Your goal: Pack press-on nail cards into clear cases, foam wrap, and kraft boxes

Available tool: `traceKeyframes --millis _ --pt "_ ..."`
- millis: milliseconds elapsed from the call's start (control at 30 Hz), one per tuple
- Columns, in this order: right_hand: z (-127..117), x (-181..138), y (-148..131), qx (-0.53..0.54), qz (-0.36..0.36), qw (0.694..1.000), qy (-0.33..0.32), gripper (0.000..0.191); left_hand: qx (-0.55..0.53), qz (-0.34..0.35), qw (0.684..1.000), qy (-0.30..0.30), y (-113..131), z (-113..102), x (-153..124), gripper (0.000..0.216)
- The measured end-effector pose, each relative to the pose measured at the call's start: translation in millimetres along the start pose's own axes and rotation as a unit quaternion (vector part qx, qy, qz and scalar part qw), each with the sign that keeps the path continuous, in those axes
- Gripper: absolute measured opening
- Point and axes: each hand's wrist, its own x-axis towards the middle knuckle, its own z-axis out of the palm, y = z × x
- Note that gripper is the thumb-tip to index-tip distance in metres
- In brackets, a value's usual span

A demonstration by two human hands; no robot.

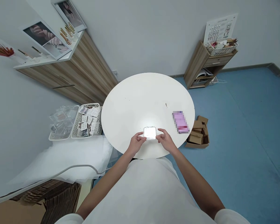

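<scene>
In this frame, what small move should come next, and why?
Perhaps the left hand and right hand should close slightly on the small bright rectangular object: they flank it closely from both sides, but a firm hold isn't clear.

Two hands, a left (136, 143) and a right (167, 142), and one bright white case (150, 133). There is one round white surface (130, 107) and, on it, one blurred purple item (180, 121). Two baskets (98, 126) stand side by side at the left, a third (221, 51) on the smaller of two wooden cabinets (193, 66). Two framed pictures (46, 40), one poster (220, 28) and one wall socket (115, 72) show. The packets (85, 119), small cartons (196, 137) and flattened cardboard pieces (60, 197) overlap too much to count.
</scene>
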Motion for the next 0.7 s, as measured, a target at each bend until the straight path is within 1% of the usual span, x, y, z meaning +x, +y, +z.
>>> traceKeyframes --millis 100,200,333,400,500,700 --pt "-5.0 -3.3 -1.4 -0.044 -0.034 0.998 0.022 0.064 0.005 0.003 1.000 0.005 1.9 -3.6 -1.4 0.048" --pt "-9.0 -4.7 -4.5 -0.113 -0.096 0.988 0.031 0.065 0.014 0.014 1.000 0.000 3.0 -5.7 -2.4 0.047" --pt "-8.8 -6.4 -11.5 -0.196 -0.177 0.965 -0.018 0.063 0.025 0.031 0.999 -0.017 4.1 -5.4 -4.8 0.046" --pt "-6.2 -7.7 -14.2 -0.221 -0.205 0.953 -0.039 0.058 0.026 0.039 0.998 -0.031 4.4 -4.1 -6.9 0.045" --pt "-1.5 -9.6 -14.5 -0.224 -0.220 0.949 -0.039 0.050 0.035 0.053 0.997 -0.046 3.8 -2.6 -10.0 0.043" --pt "1.3 -7.9 -6.1 -0.194 -0.211 0.958 -0.025 0.049 0.112 0.082 0.990 -0.029 0.7 -4.7 -13.2 0.040"
